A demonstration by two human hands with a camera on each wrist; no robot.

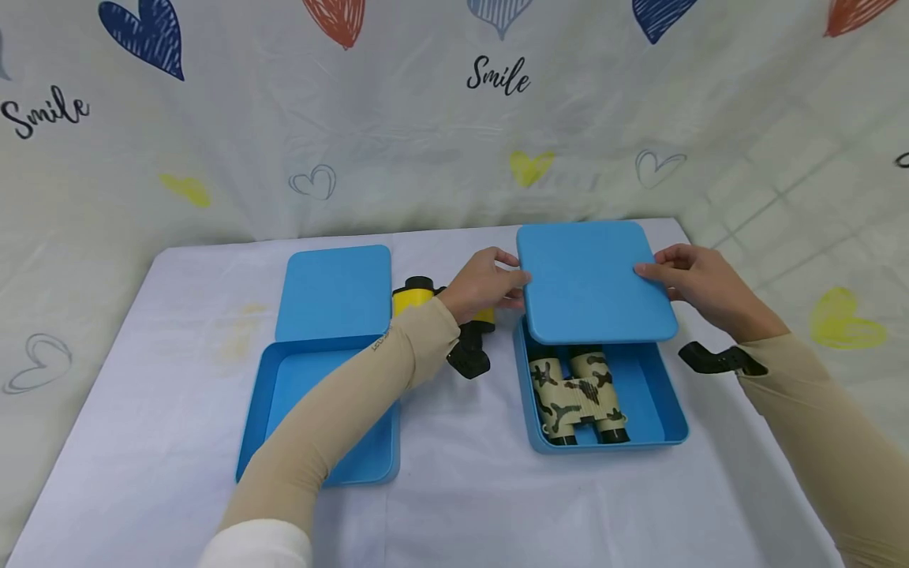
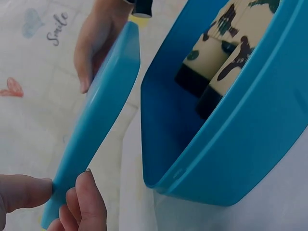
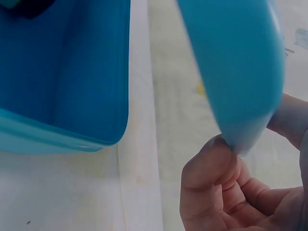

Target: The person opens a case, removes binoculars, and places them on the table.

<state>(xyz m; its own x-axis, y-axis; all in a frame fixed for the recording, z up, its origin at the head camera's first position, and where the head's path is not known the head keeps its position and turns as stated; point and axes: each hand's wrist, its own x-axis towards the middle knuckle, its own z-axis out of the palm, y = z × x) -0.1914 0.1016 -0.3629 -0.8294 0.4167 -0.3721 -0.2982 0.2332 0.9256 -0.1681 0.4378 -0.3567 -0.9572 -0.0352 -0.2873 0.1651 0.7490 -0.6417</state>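
Both hands hold a flat blue lid (image 1: 595, 284) above the back part of the right-hand blue box (image 1: 656, 394). My left hand (image 1: 486, 282) pinches its left edge between thumb and fingers. At the opposite edge, my right hand (image 1: 692, 280) pinches the lid, thumb on top. Inside the box lie camouflage-patterned binoculars (image 1: 578, 394), against its left side; their far end is partly hidden under the lid. In the left wrist view the lid (image 2: 103, 101) stands apart from the box wall (image 2: 226, 139).
A second blue box (image 1: 383, 457) stands on the left, partly behind the left sleeve, with another blue lid (image 1: 337, 292) behind it. Black-and-yellow binoculars (image 1: 413, 295) lie between the boxes, partly covered by the left forearm. A white cloth covers the table (image 1: 483, 489); a printed curtain hangs behind.
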